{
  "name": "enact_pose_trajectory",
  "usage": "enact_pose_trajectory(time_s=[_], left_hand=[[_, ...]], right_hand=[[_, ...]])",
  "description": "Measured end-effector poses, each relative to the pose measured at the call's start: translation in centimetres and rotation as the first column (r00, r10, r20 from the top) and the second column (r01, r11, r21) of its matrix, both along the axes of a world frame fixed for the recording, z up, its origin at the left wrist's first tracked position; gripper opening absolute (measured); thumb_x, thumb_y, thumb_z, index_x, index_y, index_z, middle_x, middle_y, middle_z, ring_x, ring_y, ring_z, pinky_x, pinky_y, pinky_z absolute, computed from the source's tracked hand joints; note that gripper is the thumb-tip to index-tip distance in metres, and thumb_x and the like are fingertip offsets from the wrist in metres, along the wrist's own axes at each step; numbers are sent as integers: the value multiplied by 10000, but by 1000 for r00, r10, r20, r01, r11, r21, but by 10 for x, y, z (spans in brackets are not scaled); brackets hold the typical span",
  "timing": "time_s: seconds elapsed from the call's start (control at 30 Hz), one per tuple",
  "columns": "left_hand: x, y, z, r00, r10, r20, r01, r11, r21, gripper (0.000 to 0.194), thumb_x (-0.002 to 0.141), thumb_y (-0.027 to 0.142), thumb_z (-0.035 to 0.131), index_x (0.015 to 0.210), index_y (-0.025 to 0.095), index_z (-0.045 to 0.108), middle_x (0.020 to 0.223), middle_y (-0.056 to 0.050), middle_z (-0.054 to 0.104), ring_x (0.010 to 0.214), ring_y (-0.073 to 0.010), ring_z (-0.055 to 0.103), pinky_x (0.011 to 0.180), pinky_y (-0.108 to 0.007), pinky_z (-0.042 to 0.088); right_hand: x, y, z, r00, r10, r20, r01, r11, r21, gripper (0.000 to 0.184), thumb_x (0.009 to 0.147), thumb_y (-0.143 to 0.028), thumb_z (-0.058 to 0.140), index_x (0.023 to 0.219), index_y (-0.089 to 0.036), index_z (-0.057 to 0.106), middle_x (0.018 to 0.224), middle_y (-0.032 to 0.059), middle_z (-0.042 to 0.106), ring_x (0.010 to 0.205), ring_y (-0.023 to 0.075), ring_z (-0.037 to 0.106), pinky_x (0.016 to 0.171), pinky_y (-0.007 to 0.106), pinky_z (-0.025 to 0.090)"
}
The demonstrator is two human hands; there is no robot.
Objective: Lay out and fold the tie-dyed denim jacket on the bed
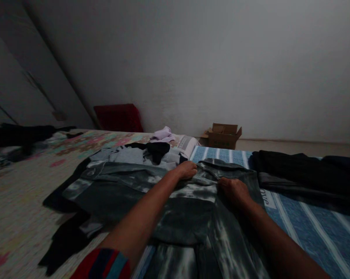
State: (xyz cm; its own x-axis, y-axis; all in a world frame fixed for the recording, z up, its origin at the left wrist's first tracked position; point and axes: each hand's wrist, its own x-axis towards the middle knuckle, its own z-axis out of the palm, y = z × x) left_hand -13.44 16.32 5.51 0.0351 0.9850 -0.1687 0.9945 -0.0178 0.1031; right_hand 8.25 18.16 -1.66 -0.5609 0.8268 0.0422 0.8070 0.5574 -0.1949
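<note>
A dark grey denim jacket (183, 217) with whitish tie-dye streaks lies spread out in front of me. One sleeve stretches off to the left, and another part runs down toward me. My left hand (187, 169) is closed on the cloth near the top of the jacket. A short way to the right, my right hand (234, 190) grips the jacket's upper edge, fingers curled. The fingertips of both hands are partly hidden. Behind the left sleeve sits a heap of grey and black clothes (119, 154).
Folded dark clothes (302, 170) lie on the blue striped sheet (323, 232) at right. A floral sheet (24, 205) covers the left side, with dark clothes (21, 135) farther back. Near the wall are a lilac cloth (162, 134), a cardboard box (223, 137) and a red object (118, 117).
</note>
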Motion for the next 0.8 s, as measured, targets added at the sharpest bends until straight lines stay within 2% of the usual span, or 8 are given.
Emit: enact_pose_trajectory(time_s=[0.13, 0.23, 0.3, 0.4, 0.5, 0.7, 0.8], left_hand=[[-5, -24, 8, 999, 38, -30, -35, 995, 96, 247, 848, 162, 463, 937, 196, 691, 992, -72, 709, 961, -221, 641, 799, -272, 454], [4, -50, 5, 996, 32, -83, -17, 984, 175, 210, 875, 182, 461, 964, 205, 650, 1021, -89, 692, 978, -235, 638, 834, -310, 451], [12, -69, -3, 989, -54, -138, 81, 976, 201, 165, 869, 175, 483, 938, 203, 631, 1028, -87, 684, 1013, -233, 624, 901, -341, 432], [20, -100, -17, 981, -121, -154, 165, 935, 315, 229, 862, 119, 471, 1029, 203, 603, 1205, -93, 631, 1196, -226, 529, 1031, -408, 355], [19, -131, -32, 990, -85, -113, 123, 909, 398, 281, 878, 139, 461, 1112, 223, 593, 1311, -96, 579, 1275, -224, 468, 1087, -456, 316], [4, -187, -59, 996, -46, -79, 77, 883, 462, 334, 867, 185, 432, 1133, 256, 622, 1313, -76, 590, 1243, -229, 515, 1046, -415, 428], [0, -210, -68, 996, -18, -83, 60, 845, 532, 331, 885, 232, 424, 1140, 281, 628, 1288, -64, 611, 1214, -229, 548, 1008, -397, 479]], right_hand=[[0, 0, 0, 1000, -9, 4, 9, 1000, 1, 316, 956, -282, 351, 1034, -257, 656, 903, 77, 715, 855, 235, 678, 621, 264, 387], [0, 0, 0, 1000, -4, 4, 4, 1000, 0, 321, 959, -284, 340, 1015, -253, 654, 899, 78, 714, 850, 237, 679, 624, 267, 394], [0, -1, 0, 1000, -4, 5, 4, 1000, 6, 329, 960, -276, 327, 1009, -252, 652, 894, 76, 713, 846, 241, 680, 631, 273, 403], [0, -3, 2, 1000, -8, 9, 7, 1000, 17, 331, 957, -260, 318, 1015, -249, 644, 899, 80, 715, 851, 248, 681, 634, 281, 412], [-1, -6, 6, 1000, -8, 14, 8, 1000, 26, 322, 953, -251, 323, 1038, -247, 634, 927, 84, 717, 863, 247, 683, 638, 282, 419], [-9, -16, 11, 999, 20, 42, -23, 997, 74, 320, 921, -148, 342, 1079, -201, 615, 991, 96, 705, 896, 229, 675, 693, 280, 437], [-11, -27, 13, 998, 27, 55, -32, 994, 102, 351, 916, -134, 361, 1204, -154, 560, 1032, 131, 685, 913, 241, 662, 700, 290, 444]])
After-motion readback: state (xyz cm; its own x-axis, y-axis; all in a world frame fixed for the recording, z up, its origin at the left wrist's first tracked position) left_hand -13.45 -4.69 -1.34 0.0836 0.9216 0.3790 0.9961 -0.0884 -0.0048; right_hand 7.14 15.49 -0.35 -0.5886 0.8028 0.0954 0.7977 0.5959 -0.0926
